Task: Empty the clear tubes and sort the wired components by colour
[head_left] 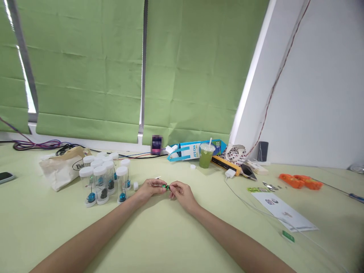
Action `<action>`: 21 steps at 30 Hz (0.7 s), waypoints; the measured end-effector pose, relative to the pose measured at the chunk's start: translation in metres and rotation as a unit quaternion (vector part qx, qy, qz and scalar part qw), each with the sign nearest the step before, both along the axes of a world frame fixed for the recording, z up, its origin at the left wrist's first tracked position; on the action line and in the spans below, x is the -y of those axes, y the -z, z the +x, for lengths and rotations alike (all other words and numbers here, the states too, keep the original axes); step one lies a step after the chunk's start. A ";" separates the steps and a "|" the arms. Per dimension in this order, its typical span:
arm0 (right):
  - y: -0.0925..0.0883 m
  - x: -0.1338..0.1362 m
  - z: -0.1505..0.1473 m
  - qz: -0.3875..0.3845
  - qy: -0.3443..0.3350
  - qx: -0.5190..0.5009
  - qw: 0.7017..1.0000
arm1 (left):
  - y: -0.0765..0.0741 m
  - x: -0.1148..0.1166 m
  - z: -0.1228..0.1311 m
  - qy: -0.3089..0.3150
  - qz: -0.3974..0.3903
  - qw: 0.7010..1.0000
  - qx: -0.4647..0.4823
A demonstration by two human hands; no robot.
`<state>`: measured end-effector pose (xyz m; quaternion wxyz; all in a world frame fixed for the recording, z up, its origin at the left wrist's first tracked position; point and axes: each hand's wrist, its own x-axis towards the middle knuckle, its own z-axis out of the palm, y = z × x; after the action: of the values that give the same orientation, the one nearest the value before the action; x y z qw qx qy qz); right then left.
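Green piece (164,186), small and shiny with dark parts, sits between our two hands, held low over the bench (159,235); we cannot tell whether it touches the surface. Our left hand (152,187) is drawn into a narrow fingertip pinch at its left end, and our right hand (182,192) brings thumb and forefinger together on its right end, so only a little green shows between them.

From its size, we would expect it to weigh next to nothing, and the gloss suggests a hard, smooth surface that could slip under dry or damp fingers. Any thin part hidden in our grip might bend or snap, so we would keep the squeeze light and take hold at the thicker body, using the pads rather than the nails. Two-ended support seems wise, as one careless twist could send it rolling.

A thin pale stick (158,177) shows just behind our left fingers; we cannot tell if it is attached. Left of that hand stand clear tubes (122,182) with white ends, some holding blue pieces, and a loose white cap (135,186) lies between them and the hand.
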<state>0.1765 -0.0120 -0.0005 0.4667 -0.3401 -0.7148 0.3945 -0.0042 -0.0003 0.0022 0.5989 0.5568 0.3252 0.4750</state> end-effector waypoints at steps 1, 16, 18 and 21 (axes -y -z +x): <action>0.000 0.000 0.000 -0.007 -0.001 -0.007 1.000 | 0.000 0.000 0.000 -0.001 -0.001 1.000 0.000; 0.005 -0.004 0.000 -0.027 -0.008 -0.043 0.999 | 0.000 0.000 0.001 -0.004 -0.001 1.000 0.011; 0.005 -0.004 0.000 -0.030 -0.002 -0.044 0.999 | 0.000 0.000 0.001 -0.005 0.000 1.000 0.008; 0.005 -0.004 0.000 -0.034 0.009 -0.050 0.998 | -0.001 0.001 0.001 -0.005 0.000 1.000 0.003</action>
<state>0.1767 -0.0078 -0.0054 0.4934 -0.3418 -0.6741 0.4305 -0.0029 -0.0016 0.0036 0.5979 0.5534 0.3260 0.4797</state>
